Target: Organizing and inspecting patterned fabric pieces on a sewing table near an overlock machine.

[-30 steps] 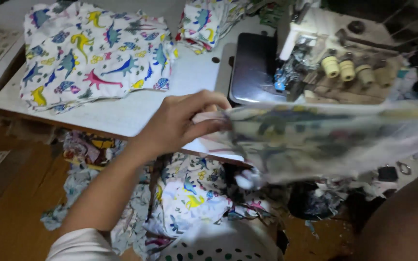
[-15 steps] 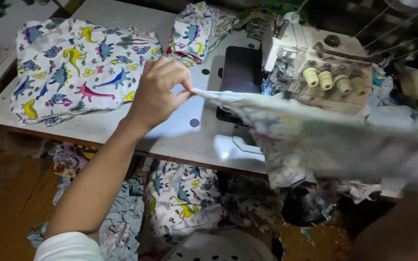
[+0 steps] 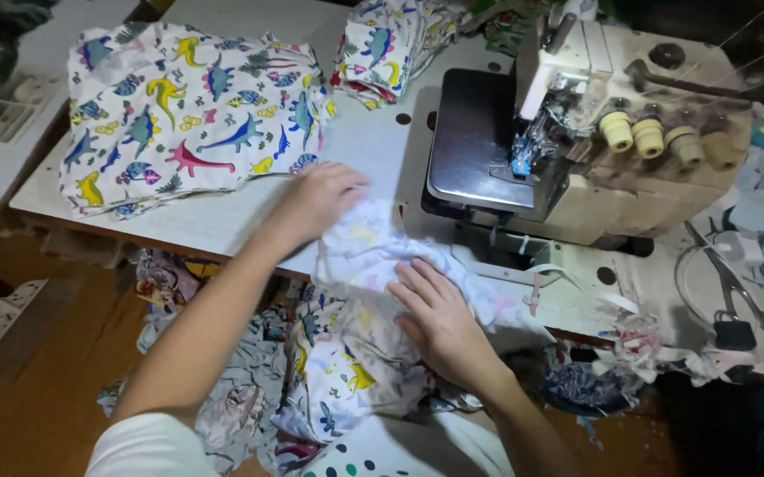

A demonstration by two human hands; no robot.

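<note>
Fabric scraps and a heap of white dinosaur-print cloth pieces (image 3: pixel 346 371) are seen at the bottom centre, hanging below the table edge. Just above, the right hand (image 3: pixel 439 322) is laid flat, fingers together, pressed down on a pale inside-out dinosaur-print fabric piece (image 3: pixel 373 252) spread at the front edge of the white sewing table (image 3: pixel 223 216). The left hand (image 3: pixel 315 203) is placed at the piece's upper left corner, fingers curled onto the cloth; a firm pinch cannot be confirmed. The piece lies in mid-frame, just left of the cream overlock sewing machine (image 3: pixel 558 150), not yet under its needle area. Progress is judged early for this piece: laid out and being flattened, seam apparently not started. A stack of flat dinosaur-print panels (image 3: pixel 178 115) is seen at upper left, and a smaller folded bundle of the same print (image 3: pixel 391 44) at top centre; whether these are finished cannot be told. Metal scissors (image 3: pixel 735 287) are noted at the right edge.
</note>
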